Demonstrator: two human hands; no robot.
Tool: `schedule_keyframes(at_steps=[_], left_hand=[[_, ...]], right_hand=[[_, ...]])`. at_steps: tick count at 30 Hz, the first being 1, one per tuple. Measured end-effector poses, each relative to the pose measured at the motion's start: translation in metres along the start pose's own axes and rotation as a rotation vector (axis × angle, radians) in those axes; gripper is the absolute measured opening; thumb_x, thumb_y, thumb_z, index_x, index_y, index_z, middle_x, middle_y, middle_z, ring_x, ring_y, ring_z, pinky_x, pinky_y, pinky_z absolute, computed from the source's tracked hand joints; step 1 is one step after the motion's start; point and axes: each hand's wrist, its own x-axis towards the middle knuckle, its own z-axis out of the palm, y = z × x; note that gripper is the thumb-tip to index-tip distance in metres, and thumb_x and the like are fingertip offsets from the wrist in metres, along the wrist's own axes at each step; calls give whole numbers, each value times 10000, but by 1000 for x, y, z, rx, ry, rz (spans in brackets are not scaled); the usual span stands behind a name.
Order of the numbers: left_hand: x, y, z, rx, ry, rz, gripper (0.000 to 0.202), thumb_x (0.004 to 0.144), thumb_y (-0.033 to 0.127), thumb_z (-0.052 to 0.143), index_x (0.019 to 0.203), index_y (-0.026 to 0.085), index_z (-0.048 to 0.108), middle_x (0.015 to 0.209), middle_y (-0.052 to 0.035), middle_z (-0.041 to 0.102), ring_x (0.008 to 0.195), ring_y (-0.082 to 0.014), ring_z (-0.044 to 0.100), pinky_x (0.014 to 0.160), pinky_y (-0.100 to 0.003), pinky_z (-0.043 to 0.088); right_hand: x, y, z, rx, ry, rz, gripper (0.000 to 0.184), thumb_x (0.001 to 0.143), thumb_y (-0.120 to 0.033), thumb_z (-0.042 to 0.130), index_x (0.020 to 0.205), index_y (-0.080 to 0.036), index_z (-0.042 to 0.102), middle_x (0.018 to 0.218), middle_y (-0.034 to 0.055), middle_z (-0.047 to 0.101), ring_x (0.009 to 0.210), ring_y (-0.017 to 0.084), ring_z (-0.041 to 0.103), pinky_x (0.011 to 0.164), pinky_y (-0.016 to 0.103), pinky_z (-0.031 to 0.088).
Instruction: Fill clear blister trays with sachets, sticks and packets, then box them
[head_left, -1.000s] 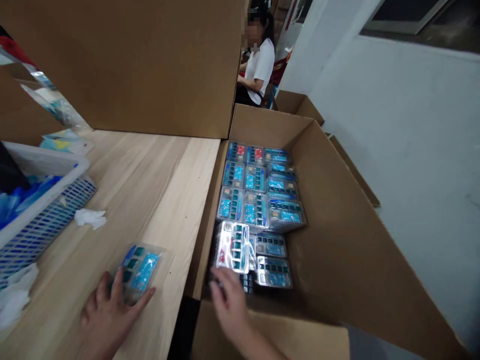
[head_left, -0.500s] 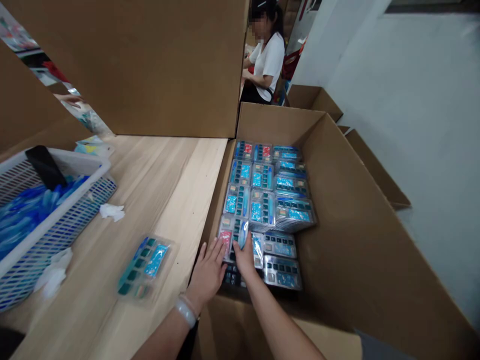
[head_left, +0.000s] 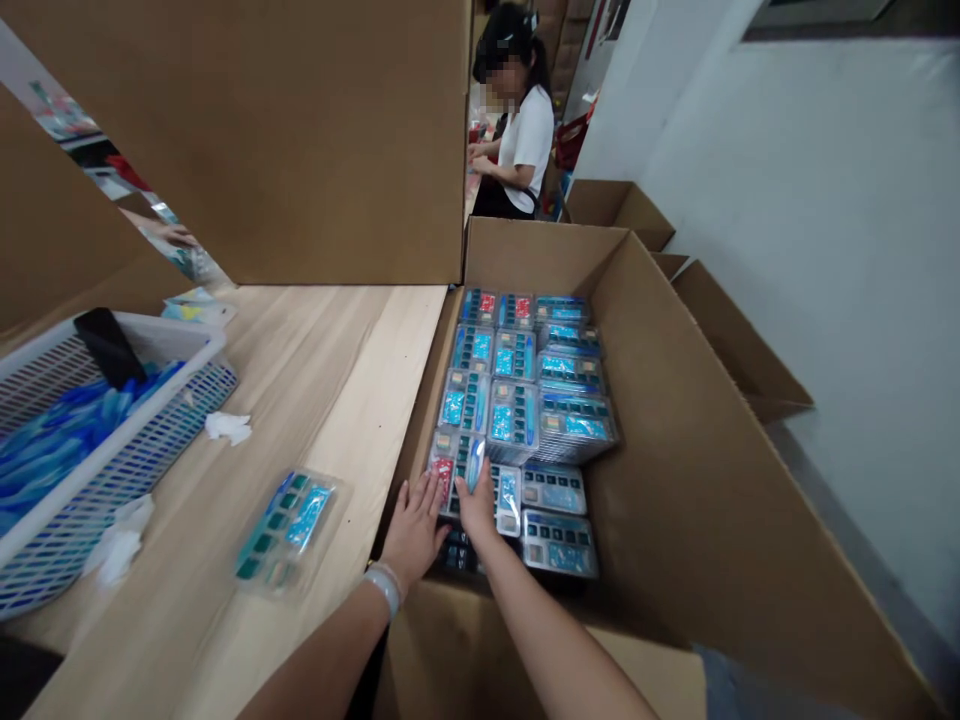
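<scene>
Left hand (head_left: 411, 532) spread, right hand (head_left: 476, 507) narrow, both touching blister pack (head_left: 457, 470) inside cardboard carton (head_left: 675, 420)

Wooden table (head_left: 337, 370), surface contents
White plastic basket (head_left: 112, 455) stands at the left side, holding blue items. Blister pack (head_left: 286, 532) lies flat near the table's right edge. Tissue scraps (head_left: 228, 427) lie just beside the basket's outer wall.

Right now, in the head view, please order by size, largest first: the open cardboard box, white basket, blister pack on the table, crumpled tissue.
open cardboard box, white basket, blister pack, crumpled tissue. The frame cuts the basket, so less sure.
</scene>
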Motion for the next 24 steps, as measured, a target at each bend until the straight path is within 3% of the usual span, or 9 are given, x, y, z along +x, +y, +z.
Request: schedule_keyframes(at_steps=[4, 6, 9, 12, 15, 17, 20, 24], left_hand=[[1, 3, 5, 20, 5, -21, 562, 801, 287, 389, 1333, 137, 284, 1410, -98, 241, 1315, -228, 153, 1043, -486, 161], [2, 6, 6, 33, 4, -46, 561, 798, 285, 406, 1329, 141, 293, 1406, -101, 253, 1308, -233, 177, 1040, -486, 167], [1, 10, 4, 45, 13, -75, 558, 789, 270, 430, 1317, 132, 317, 1395, -107, 282, 1294, -243, 216, 1042, -464, 172], [1, 15, 1, 61, 42, -80, 565, 780, 250, 432, 1312, 97, 319, 1385, -124, 301, 1288, -245, 226, 1044, -421, 181], [3, 21, -4, 96, 18, -106, 595, 758, 245, 453, 1312, 81, 313, 1386, -129, 298, 1279, -253, 239, 1042, -404, 187], [6, 25, -8, 119, -32, -141, 619, 743, 257, 476, 1311, 74, 312, 1387, -131, 294, 1268, -262, 256, 1038, -400, 196], [9, 34, -14, 146, -75, -193, 640, 732, 279, 494, 1307, 63, 316, 1383, -144, 297, 1255, -270, 274, 1035, -394, 206], [11, 44, -16, 170, -78, -224, 674, 703, 268, 522, 1312, 74, 306, 1377, -150, 305, 1244, -273, 289, 1031, -392, 207]], right_hand=[[1, -7, -4, 52, -36, 19, 689, 744, -348, 453, 1336, -73, 231, 1335, 170, 354, 1232, 252, 332, 974, 391, 302], [2, -7, -16, 157, -66, 44, 697, 732, -380, 467, 1326, -76, 267, 1323, 169, 376, 1216, 256, 358, 963, 389, 316], [3, 2, -55, 294, -61, 92, 684, 728, -443, 454, 1287, -65, 343, 1270, 187, 439, 1157, 264, 432, 902, 379, 375], [-1, 22, -115, 349, -18, 106, 589, 732, -450, 428, 1181, -71, 468, 1161, 186, 536, 1042, 253, 526, 794, 346, 441], [-15, 42, -171, 452, 18, 103, 495, 696, -477, 474, 1021, -115, 570, 986, 140, 630, 871, 225, 595, 678, 310, 467], [-29, 53, -197, 566, 5, 96, 462, 635, -499, 555, 922, -140, 602, 868, 95, 657, 764, 194, 605, 627, 279, 459], [-55, 67, -220, 697, -39, 125, 456, 537, -500, 654, 828, -151, 620, 730, 47, 654, 653, 162, 589, 575, 252, 438], [-87, 84, -229, 757, -59, 143, 462, 512, -508, 675, 809, -156, 630, 679, 30, 645, 624, 157, 575, 576, 255, 433]])
